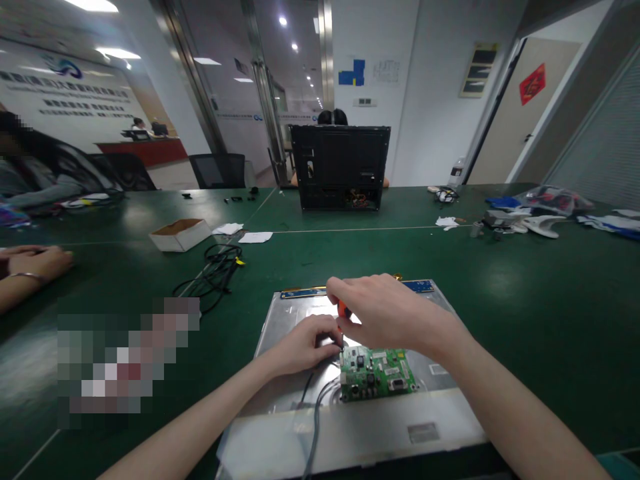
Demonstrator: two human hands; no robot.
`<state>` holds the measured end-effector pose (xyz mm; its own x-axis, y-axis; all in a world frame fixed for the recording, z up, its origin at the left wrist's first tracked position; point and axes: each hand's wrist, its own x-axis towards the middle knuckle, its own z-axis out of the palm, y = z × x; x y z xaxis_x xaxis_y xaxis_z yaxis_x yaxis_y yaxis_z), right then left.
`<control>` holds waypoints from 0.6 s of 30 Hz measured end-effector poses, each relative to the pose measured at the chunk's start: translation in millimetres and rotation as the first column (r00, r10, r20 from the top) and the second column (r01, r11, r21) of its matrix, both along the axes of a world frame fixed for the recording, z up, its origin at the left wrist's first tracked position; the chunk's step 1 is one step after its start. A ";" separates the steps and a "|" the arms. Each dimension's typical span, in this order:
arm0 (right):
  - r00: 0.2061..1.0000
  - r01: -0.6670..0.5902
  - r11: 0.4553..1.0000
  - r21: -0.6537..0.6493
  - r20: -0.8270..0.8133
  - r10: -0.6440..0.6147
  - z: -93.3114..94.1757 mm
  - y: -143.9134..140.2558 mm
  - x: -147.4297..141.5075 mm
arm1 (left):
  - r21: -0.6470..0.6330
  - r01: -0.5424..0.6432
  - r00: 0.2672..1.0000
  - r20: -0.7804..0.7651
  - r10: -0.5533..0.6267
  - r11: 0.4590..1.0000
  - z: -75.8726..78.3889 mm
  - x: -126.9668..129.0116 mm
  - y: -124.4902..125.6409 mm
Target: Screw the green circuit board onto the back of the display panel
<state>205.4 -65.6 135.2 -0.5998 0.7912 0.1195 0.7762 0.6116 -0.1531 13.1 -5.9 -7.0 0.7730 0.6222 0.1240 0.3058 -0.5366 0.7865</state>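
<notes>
A metal-backed display panel [270, 390] lies flat on the table in front of me, with a green circuit board [377, 373] on its middle. My right hand [387, 310] is closed around the orange handle of a screwdriver [343, 309], held upright over the board's far left corner. Beside that corner, my left hand [303, 343] has thumb and fingertips drawn together near the screwdriver's lower end; what they pinch is hidden. A grey cable [316, 427] runs from the board's left side toward me. A narrow blue circuit strip [419, 287] lines the panel's far edge.
The green table [530, 313] also bears a black monitor housing [340, 163], a white open box [183, 237] and tangled black cables [217, 270]. Another person's hand [47, 263] rests at the left. Assorted parts and bags [555, 200] lie at the far right. A pixelated patch hides the near left.
</notes>
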 end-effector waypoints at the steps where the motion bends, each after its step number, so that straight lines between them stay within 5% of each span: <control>1: 1.000 -0.006 1.000 0.001 -0.005 0.006 0.0 -0.5 0.1 | 0.001 -0.001 1.000 0.000 0.001 1.000 0.7 0.3 -0.4; 12: 0.997 0.048 0.998 0.035 0.060 -0.050 -0.7 4.7 4.0 | -0.008 0.025 1.000 0.002 -0.025 1.000 8.4 1.1 -3.0; 18: 1.000 -0.025 0.999 0.045 0.010 0.025 0.5 0.6 5.4 | -0.002 0.006 1.000 0.008 -0.006 1.000 2.5 0.4 -1.0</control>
